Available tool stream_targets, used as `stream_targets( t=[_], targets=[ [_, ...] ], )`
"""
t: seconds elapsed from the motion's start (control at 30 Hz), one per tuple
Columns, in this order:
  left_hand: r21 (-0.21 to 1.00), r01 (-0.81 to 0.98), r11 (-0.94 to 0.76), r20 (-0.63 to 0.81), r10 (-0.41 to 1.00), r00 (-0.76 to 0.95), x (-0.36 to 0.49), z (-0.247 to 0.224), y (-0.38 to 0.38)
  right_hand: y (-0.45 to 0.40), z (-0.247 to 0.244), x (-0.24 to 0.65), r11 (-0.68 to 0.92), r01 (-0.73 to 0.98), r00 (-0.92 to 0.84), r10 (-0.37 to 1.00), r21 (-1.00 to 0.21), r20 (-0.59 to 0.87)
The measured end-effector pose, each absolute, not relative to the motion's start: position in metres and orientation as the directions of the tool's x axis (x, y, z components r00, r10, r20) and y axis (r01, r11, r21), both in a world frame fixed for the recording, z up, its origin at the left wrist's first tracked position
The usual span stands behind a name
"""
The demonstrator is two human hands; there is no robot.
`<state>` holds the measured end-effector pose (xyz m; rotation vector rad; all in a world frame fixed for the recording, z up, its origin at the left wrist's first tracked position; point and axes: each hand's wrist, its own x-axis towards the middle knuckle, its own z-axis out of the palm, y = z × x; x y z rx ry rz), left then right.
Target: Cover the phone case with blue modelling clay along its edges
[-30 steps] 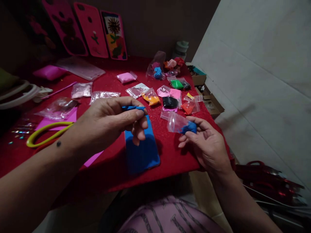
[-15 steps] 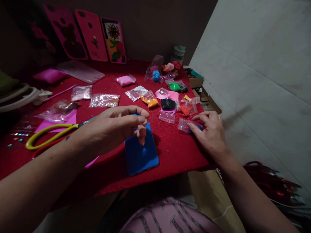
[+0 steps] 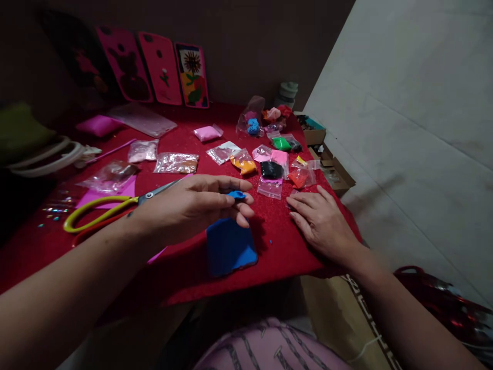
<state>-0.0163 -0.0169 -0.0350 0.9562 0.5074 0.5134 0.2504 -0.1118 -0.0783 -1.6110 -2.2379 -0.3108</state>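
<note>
My left hand is raised over the table, holding a small lump of blue clay between thumb and fingers. Beneath it a phone case covered in blue lies on the red cloth, its upper part hidden by the hand. On the right side of the table my right hand rests palm down, fingers stretched out. It covers a small clear bag, of which only a sliver shows by the fingertips. Scissors with yellow and red handles lie under my left wrist.
Several small bags of clay lie beyond my hands, among them black, orange and green. Decorated phone cases lean against the back wall. A cardboard box stands beyond the table's right edge.
My right hand has turned flatter and now hides the bag of blue clay that showed under its fingers. Blue clay now shows in my left fingers. The view has shifted slightly.
</note>
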Motion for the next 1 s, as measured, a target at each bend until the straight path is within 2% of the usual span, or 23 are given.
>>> stream_targets(
  t=[0.13,0.23,0.3,0.5,0.67,0.77,0.87,1.0],
  targets=[
    [0.869,-0.16,0.468,-0.159,0.571,0.805,-0.017,-0.034,-0.017,-0.111,-0.052,0.24,0.381,0.896,-0.18,0.779,-0.226,0.6],
    [0.905,-0.132,0.403,-0.139,0.577,0.805,-0.016,-0.033,-0.02,-0.107,-0.031,0.221,0.467,0.733,-0.155,0.823,-0.496,0.546],
    [0.928,-0.122,0.352,-0.116,0.583,0.804,-0.015,-0.033,-0.021,-0.1,-0.023,0.207,0.487,0.618,-0.213,0.86,-0.618,0.465],
    [0.948,-0.091,0.305,-0.129,0.631,0.765,-0.013,-0.034,-0.021,-0.07,-0.02,0.19,0.51,0.448,-0.406,0.848,-0.734,0.342],
    [0.908,-0.07,0.413,-0.188,0.551,0.813,-0.011,-0.035,-0.017,-0.052,-0.024,0.187,0.282,0.145,-0.556,0.816,-0.949,0.158],
    [0.858,-0.098,0.504,-0.211,0.519,0.828,-0.011,-0.037,-0.016,-0.051,-0.024,0.182,0.268,0.089,-0.519,0.835,-0.959,0.185],
    [0.857,-0.09,0.508,-0.219,0.515,0.829,-0.015,-0.034,-0.013,-0.05,-0.028,0.179,0.29,0.089,-0.448,0.866,-0.953,0.222],
    [0.919,-0.091,0.383,-0.205,0.663,0.72,-0.023,-0.026,-0.004,-0.044,-0.037,0.18,0.223,0.001,-0.255,0.943,-0.975,0.215]
  ],
)
